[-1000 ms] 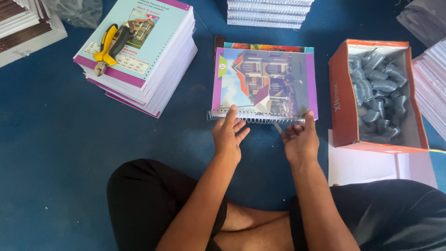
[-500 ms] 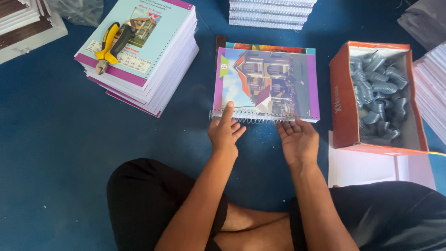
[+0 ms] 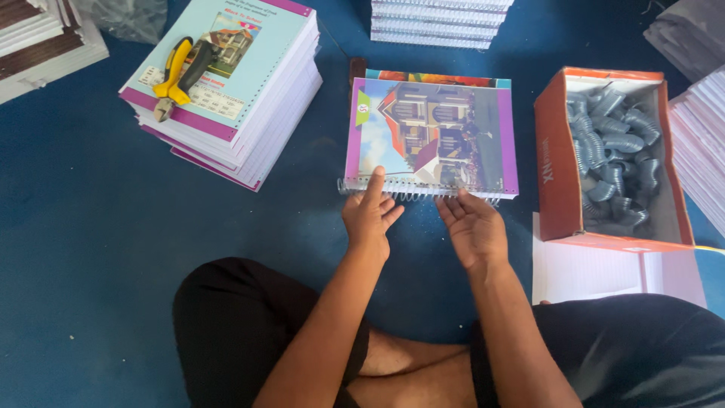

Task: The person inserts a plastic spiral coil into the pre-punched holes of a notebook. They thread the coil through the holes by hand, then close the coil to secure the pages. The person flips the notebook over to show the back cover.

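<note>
- While it lies flat on the blue floor covering (image 3: 68,242), the purple-bordered notebook with a picture of a house on its cover (image 3: 432,136) sits straight ahead of the seated person, its silver wire spiral binding (image 3: 415,193) along the edge nearest the knees.
- Under that notebook the top edge of a second cover with an orange and green picture (image 3: 438,77) peeks out.
- Left hand (image 3: 370,215): fingers loosely spread, the forefinger stretched out and pressing on the cover just above the spiral, the other fingers resting at the coil; it grips nothing.
- Right hand (image 3: 474,227): open, palm turned partly up, fingertips touching the spiral near its middle; whether it pinches the wire cannot be told.
- The two hands lie close together but apart, both at the near edge of the notebook.
- To the right, just beside the notebook, stands an open orange cardboard box (image 3: 555,162) filled with grey-blue coiled binding spirals (image 3: 612,162).
- Sheets of white lined paper (image 3: 596,272) lie on the floor below the box, touching it.
- To the left, well apart, a tall stack of pale blue-covered notebooks with purple bands (image 3: 249,98) carries yellow-handled pliers (image 3: 175,75) on top.
- More stacks of white-edged paper blocks (image 3: 442,19) rest at the far edge.
- Black trousers (image 3: 234,325) cover the crossed legs at the bottom.
</note>
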